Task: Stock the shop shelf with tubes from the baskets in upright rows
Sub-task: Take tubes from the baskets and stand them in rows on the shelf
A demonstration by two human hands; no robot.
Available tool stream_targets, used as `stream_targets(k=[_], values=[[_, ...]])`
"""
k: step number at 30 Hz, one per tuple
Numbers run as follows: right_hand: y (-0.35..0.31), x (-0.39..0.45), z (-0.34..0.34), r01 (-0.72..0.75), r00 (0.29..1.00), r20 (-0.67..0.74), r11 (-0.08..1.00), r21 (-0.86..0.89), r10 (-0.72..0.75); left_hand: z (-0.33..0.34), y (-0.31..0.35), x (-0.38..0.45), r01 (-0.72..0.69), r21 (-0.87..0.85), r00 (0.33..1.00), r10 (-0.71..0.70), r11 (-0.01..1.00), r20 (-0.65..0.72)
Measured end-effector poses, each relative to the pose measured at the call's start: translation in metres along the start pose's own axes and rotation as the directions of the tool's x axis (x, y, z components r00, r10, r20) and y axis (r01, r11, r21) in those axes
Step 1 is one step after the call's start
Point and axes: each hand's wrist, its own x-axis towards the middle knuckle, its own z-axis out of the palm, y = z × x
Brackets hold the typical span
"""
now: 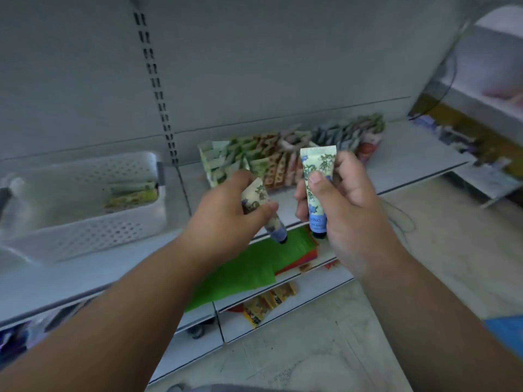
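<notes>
My left hand (226, 219) grips a cream floral tube (261, 206) with a dark blue cap, tilted so the cap points down and to the right. My right hand (345, 205) holds a second floral tube (315, 176) upright, crimped end up and blue cap down, thumb pressed on its front. Both hands hover in front of the grey shelf (410, 154). On that shelf stand rows of upright tubes (283, 154) in green, orange, pink and blue. A white perforated basket (93, 222) on the left holds a few green tubes (133, 193).
A slotted upright (154, 80) divides the shelf's back panel. Below the shelf, a lower one carries green and red flat packets (254, 267) and yellow packets (268, 304). More shelving with goods stands at the far right (481, 137). Pale floor lies at the bottom right.
</notes>
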Motion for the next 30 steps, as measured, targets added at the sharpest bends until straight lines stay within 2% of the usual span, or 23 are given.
stream_targets(k=[5, 8, 14, 18, 22, 25, 28, 30], values=[[-0.009, -0.008, -0.141, -0.059, 0.993, -0.107, 0.99, -0.13, 0.045, 0.115, 0.069, 0.033, -0.098, -0.073, 0.975, 0.111, 0.992, 0.193], [-0.01, -0.002, -0.202, -0.086, 0.984, -0.166, 0.984, -0.155, 0.06, 0.165, 0.106, 0.054, -0.094, -0.151, 0.971, 0.124, 0.984, 0.204], [0.006, 0.04, -0.275, -0.071, 0.975, -0.221, 0.985, -0.157, 0.035, 0.227, 0.14, 0.102, -0.088, -0.238, 0.962, 0.145, 0.967, 0.231], [0.028, 0.076, -0.316, -0.089, 0.959, -0.282, 0.967, -0.238, 0.019, 0.256, 0.145, 0.147, -0.051, -0.275, 0.957, 0.125, 0.96, 0.262], [0.031, 0.117, -0.36, -0.105, 0.972, -0.235, 0.902, -0.419, 0.004, 0.281, 0.152, 0.182, -0.023, -0.259, 0.964, 0.09, 0.966, 0.25], [0.043, 0.152, -0.383, -0.074, 0.982, -0.19, 0.887, -0.456, -0.015, 0.298, 0.155, 0.202, 0.026, -0.232, 0.975, 0.026, 0.972, 0.219], [0.069, 0.194, -0.398, -0.02, 0.995, -0.092, 0.879, -0.476, -0.027, 0.311, 0.158, 0.217, 0.065, -0.204, 0.989, -0.035, 0.977, 0.146], [0.086, 0.224, -0.406, 0.062, 0.998, 0.023, 0.833, -0.55, -0.059, 0.321, 0.158, 0.225, 0.107, -0.198, 0.992, -0.092, 0.974, 0.085]])
